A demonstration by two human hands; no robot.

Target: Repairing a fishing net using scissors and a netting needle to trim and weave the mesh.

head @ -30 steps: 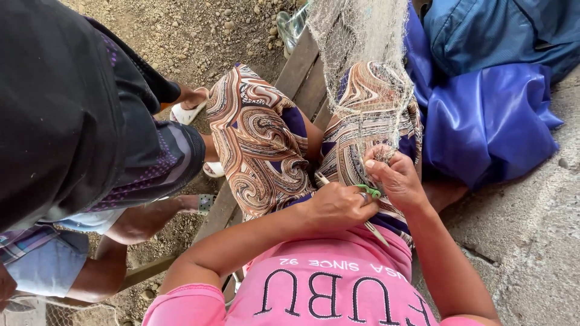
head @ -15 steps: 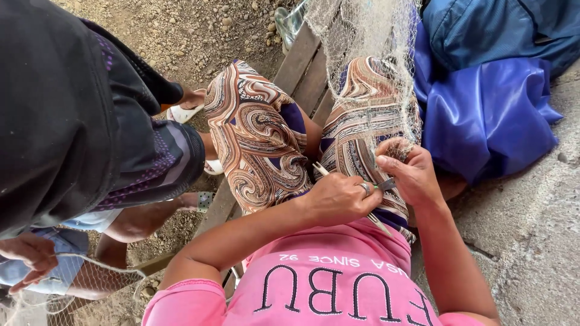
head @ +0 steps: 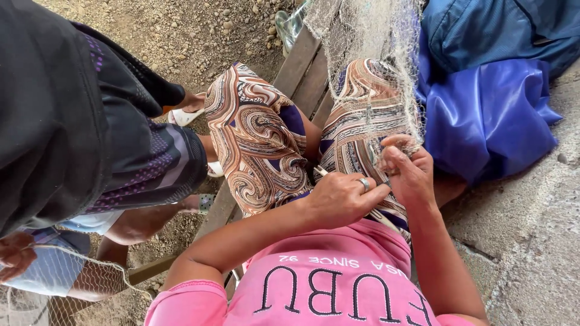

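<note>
Here the left hand (head: 341, 199), ring on one finger, closes around a thin netting needle (head: 320, 171), its tip poking out beyond the knuckles. Just past those fingers, the right hand (head: 408, 172) pinches the fishing net (head: 368, 72), keeping the mesh taut across the lap.

right hand (head: 408, 172) raised, green tool hidden
</note>
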